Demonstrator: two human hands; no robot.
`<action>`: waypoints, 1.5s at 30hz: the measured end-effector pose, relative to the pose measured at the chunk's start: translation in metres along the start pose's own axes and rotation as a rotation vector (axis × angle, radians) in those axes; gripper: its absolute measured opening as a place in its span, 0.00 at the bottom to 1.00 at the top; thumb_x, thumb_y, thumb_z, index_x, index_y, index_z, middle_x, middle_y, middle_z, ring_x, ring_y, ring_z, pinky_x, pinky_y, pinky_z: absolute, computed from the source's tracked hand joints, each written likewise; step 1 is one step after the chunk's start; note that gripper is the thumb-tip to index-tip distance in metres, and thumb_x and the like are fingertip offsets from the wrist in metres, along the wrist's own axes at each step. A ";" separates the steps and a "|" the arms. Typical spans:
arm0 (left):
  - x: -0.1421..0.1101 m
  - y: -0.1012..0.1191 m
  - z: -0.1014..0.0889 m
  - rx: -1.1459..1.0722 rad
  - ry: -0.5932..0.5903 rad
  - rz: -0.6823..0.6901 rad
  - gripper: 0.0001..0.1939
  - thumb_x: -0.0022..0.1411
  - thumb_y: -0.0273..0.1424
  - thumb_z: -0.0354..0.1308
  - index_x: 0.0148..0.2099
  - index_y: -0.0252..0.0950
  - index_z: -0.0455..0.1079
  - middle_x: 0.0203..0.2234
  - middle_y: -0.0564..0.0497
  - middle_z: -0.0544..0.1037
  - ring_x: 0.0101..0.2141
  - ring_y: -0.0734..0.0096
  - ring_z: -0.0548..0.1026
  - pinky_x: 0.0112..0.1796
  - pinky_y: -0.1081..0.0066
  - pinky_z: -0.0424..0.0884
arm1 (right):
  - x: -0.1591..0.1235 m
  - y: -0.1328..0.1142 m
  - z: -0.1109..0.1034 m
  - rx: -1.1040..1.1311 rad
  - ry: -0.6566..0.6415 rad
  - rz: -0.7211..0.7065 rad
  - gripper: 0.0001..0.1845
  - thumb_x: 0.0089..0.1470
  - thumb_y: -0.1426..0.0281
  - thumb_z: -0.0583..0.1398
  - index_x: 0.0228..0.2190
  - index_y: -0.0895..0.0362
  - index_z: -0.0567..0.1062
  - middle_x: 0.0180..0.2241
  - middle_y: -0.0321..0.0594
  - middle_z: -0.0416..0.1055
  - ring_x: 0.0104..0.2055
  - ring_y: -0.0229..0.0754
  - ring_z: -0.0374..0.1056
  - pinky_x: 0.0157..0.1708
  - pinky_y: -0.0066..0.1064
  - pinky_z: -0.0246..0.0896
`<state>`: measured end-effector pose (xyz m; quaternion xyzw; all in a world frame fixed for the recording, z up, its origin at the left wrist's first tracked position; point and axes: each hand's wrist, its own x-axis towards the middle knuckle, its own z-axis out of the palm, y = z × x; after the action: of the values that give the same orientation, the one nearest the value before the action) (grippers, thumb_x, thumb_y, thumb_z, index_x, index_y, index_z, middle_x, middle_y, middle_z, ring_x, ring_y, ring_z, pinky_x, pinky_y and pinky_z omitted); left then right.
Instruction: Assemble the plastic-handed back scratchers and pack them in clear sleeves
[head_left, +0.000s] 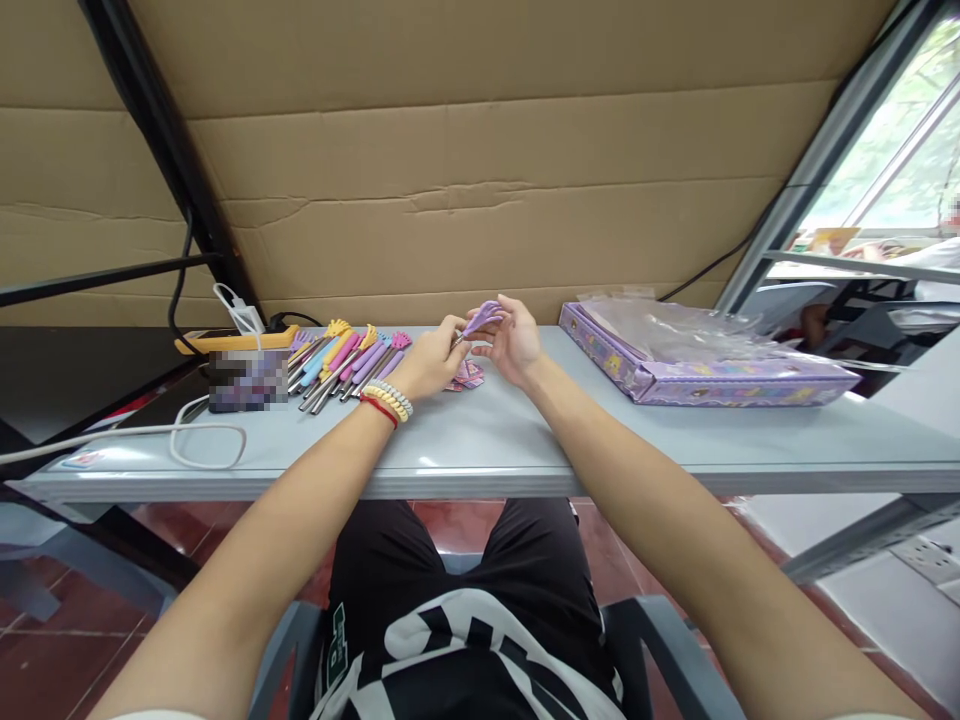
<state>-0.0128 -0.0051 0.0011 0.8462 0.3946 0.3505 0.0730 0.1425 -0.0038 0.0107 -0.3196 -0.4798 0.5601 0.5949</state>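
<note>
My left hand (429,362) is closed in a pinch on the thin metal shaft of a small purple whisk-like utensil (484,318). Its looped head tilts up to the right, into the curled fingers of my right hand (517,342), whose palm faces left. Part of the shaft is hidden by my left fingers. Just below the two hands, a pink patterned piece (468,376) lies on the tabletop. Left of my left wrist is a pile of small utensils (349,362) with metal shafts and purple, yellow, blue and pink parts.
A purple printed box (742,382) with a clear plastic sheet (675,325) on it stands at the right. On the left are a phone-like blurred item (247,382), a yellow strip (225,343) and a white cable (210,428). Cardboard (480,200) closes the table's back (480,450).
</note>
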 end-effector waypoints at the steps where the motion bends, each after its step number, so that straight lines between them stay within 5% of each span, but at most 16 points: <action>1: 0.001 -0.002 -0.002 0.043 0.038 -0.031 0.16 0.65 0.33 0.48 0.52 0.33 0.66 0.30 0.50 0.76 0.31 0.69 0.73 0.36 0.71 0.66 | 0.003 0.002 -0.001 -0.028 0.057 0.015 0.21 0.53 0.51 0.54 0.26 0.56 0.72 0.25 0.39 0.72 0.27 0.38 0.66 0.25 0.29 0.57; 5: 0.004 -0.019 -0.014 0.237 0.165 -0.222 0.14 0.61 0.32 0.53 0.44 0.33 0.75 0.38 0.44 0.79 0.40 0.63 0.74 0.44 0.68 0.67 | 0.011 0.003 -0.009 -0.117 0.199 -0.007 0.20 0.52 0.51 0.58 0.27 0.56 0.70 0.25 0.37 0.70 0.24 0.35 0.63 0.22 0.28 0.54; 14: 0.005 -0.043 -0.006 0.498 -0.022 -0.511 0.15 0.59 0.33 0.56 0.45 0.35 0.78 0.42 0.37 0.80 0.45 0.51 0.76 0.43 0.61 0.69 | 0.011 0.006 -0.010 -0.270 0.091 -0.034 0.22 0.51 0.49 0.59 0.26 0.56 0.71 0.24 0.38 0.69 0.22 0.34 0.62 0.20 0.27 0.53; 22: 0.012 -0.046 0.007 0.725 -0.100 -0.467 0.15 0.61 0.28 0.52 0.46 0.30 0.76 0.42 0.32 0.78 0.46 0.50 0.76 0.44 0.59 0.69 | 0.008 0.010 -0.007 -0.406 0.027 -0.051 0.22 0.53 0.51 0.59 0.25 0.57 0.72 0.22 0.38 0.69 0.23 0.34 0.62 0.20 0.26 0.52; 37: 0.000 -0.050 -0.015 0.632 -0.125 -0.597 0.15 0.58 0.31 0.53 0.44 0.34 0.77 0.40 0.34 0.79 0.44 0.48 0.76 0.39 0.61 0.71 | 0.001 0.014 -0.008 -0.652 -0.062 -0.119 0.22 0.53 0.51 0.58 0.24 0.57 0.72 0.24 0.38 0.69 0.25 0.35 0.61 0.24 0.27 0.53; 45: 0.000 -0.040 -0.019 0.550 -0.086 -0.589 0.14 0.54 0.30 0.54 0.40 0.35 0.78 0.40 0.34 0.79 0.43 0.48 0.76 0.39 0.61 0.71 | 0.005 0.022 -0.017 -0.994 -0.047 -0.290 0.21 0.52 0.54 0.56 0.19 0.56 0.68 0.19 0.35 0.67 0.24 0.36 0.59 0.27 0.29 0.50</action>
<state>-0.0495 0.0190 -0.0008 0.6988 0.6958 0.1602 -0.0423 0.1496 0.0073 -0.0141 -0.4809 -0.7407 0.1832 0.4318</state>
